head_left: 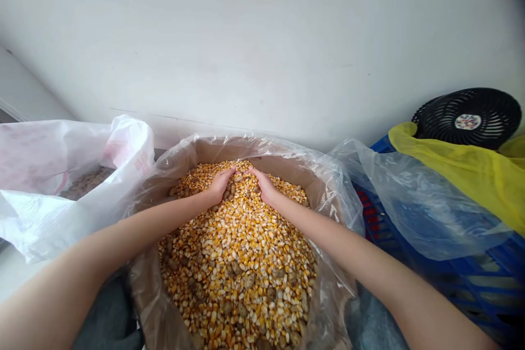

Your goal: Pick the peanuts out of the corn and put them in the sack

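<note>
Yellow and white corn kernels [246,240] fill a cardboard box lined with a clear plastic bag [336,191]. Brown, mottled, rounded pieces [248,280] are mixed among them; their exact kind I cannot make out. At the far side of the heap, my left hand [222,183] is cupped inward around kernels and a few brown pieces. Facing it, my right hand [264,183] curves around the same small mound from the right. Kernels partly hide the fingers of both hands. The fingertips come near each other at the back of the mound.
A white woven sack [131,147] with small brown contents stands at the left. On the right are a blue plastic crate [447,284], a yellow mesh bag [451,167] and a black round fan [471,117]. A white wall [262,49] rises right behind the box.
</note>
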A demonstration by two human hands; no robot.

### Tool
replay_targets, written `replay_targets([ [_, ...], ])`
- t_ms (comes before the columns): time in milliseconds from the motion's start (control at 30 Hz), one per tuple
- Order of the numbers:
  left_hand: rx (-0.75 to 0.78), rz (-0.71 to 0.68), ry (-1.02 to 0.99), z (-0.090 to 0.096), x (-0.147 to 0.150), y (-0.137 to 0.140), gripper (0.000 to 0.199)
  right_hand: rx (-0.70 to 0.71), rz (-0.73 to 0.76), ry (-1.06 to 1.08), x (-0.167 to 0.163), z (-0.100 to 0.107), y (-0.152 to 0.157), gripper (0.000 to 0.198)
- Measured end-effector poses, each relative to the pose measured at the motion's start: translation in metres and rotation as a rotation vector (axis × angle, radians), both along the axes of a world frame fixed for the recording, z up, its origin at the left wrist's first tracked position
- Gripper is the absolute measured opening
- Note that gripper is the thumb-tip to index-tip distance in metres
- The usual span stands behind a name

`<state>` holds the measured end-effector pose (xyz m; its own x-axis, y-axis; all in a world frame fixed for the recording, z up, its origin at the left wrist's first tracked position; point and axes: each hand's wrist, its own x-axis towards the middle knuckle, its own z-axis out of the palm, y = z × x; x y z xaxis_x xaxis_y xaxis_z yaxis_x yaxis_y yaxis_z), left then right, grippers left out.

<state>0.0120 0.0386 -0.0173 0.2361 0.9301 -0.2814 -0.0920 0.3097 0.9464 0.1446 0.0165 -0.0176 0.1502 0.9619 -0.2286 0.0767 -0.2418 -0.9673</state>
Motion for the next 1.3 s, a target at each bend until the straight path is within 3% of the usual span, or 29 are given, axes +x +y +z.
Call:
replay_targets([
  [133, -0.092, -0.071, 0.009, 0.016, -0.016, -0.031, 0.029, 0.075, 0.135, 0.069, 0.003, 0.021, -0.032, 0.016],
  [233, -0.131, -0.085, 0.061, 0.031, -0.024, -0.055, 0.028, 0.114, 0.273, 0.016, -0.002, 0.037, -0.055, 0.020],
  [433, -0.296, -0.175, 0.003, 0.061, -0.022, -0.085, 0.024, 0.053, 0.402, 0.057, -0.010, 0.061, -0.085, 0.034],
  [567, -0.262, -0.338, 0.006, 0.075, -0.020, -0.088, 0.023, -0.066, 0.625, 0.159, -0.005, 0.073, -0.097, 0.039],
  [667, -0.065, -0.480, 0.123, 0.078, -0.023, -0.078, 0.021, -0.129, 0.724, 0.231, 0.001, 0.080, -0.099, 0.039],
  [733, 0.128, -0.495, 0.232, 0.075, -0.028, -0.066, 0.021, -0.074, 0.708, 0.198, 0.006, 0.081, -0.098, 0.039],
  [833, 0.326, -0.456, 0.393, 0.061, -0.039, -0.043, 0.023, 0.036, 0.561, 0.039, 0.014, 0.073, -0.089, 0.033],
  [933, 0.382, -0.335, 0.600, 0.041, -0.049, -0.016, 0.026, 0.063, 0.362, -0.157, 0.024, 0.054, -0.071, 0.025],
  [1000, 0.468, -0.327, 0.798, 0.029, -0.051, 0.003, 0.028, 0.103, 0.324, -0.343, 0.031, 0.041, -0.055, 0.020],
  [1067, 0.601, -0.386, 0.941, 0.021, -0.050, 0.021, 0.029, 0.178, 0.361, -0.546, 0.036, 0.030, -0.037, 0.018],
  [1200, 0.760, -0.551, 1.024, 0.011, -0.034, 0.051, 0.031, 0.311, 0.484, -0.867, 0.029, 0.018, -0.001, 0.031],
  [1300, 0.801, -0.675, 1.115, 0.005, -0.023, 0.064, 0.026, 0.283, 0.540, -0.997, 0.016, 0.012, 0.023, 0.033],
])
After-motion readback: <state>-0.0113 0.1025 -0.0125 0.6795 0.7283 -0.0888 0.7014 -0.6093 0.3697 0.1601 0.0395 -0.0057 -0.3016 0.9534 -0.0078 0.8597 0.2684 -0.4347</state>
